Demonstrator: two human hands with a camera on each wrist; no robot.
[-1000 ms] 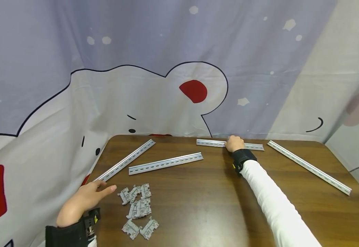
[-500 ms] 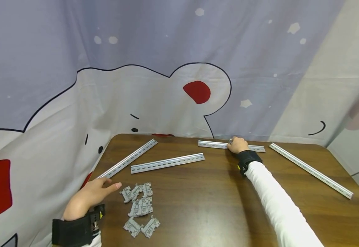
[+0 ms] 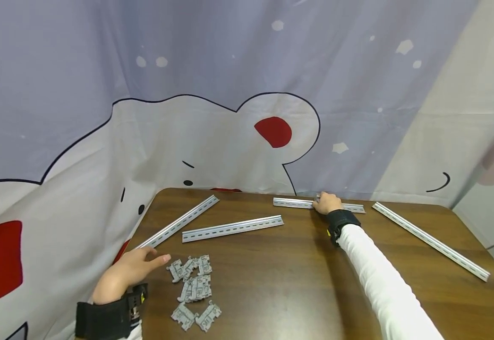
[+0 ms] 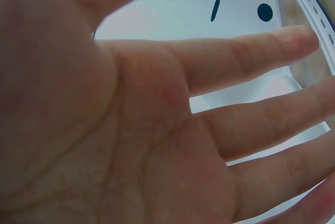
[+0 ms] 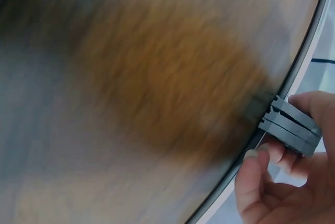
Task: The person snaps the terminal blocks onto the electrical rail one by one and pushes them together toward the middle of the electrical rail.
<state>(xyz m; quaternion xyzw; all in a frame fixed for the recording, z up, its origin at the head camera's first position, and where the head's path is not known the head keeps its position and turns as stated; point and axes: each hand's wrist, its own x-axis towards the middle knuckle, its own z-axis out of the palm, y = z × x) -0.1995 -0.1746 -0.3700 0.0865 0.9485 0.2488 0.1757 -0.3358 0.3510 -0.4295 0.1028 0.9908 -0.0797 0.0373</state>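
Grey DIN-rail terminal blocks [image 5: 290, 125], a small stack, sit between the thumb and fingers of my right hand [image 3: 328, 203]. That hand is at the back metal DIN rail [image 3: 293, 202] and covers part of it in the head view. My left hand [image 3: 130, 271] has its fingers spread and its palm bare in the left wrist view. Its fingertips are right by the near end of the left DIN rail [image 3: 183, 221]. Several more terminal blocks [image 3: 197, 288] lie in loose groups on the table, to the right of the left hand.
A third DIN rail [image 3: 232, 229] lies slanted between the left rail and the back one. On the right, another long rail [image 3: 431, 242] runs diagonally. The brown wooden table [image 3: 272, 293] ends at a printed curtain [image 3: 213, 141] behind it.
The head view has shifted slightly, carrying everything with it. My right hand stays at the back rail with the blocks, and the left hand keeps its spread pose by the left rail.
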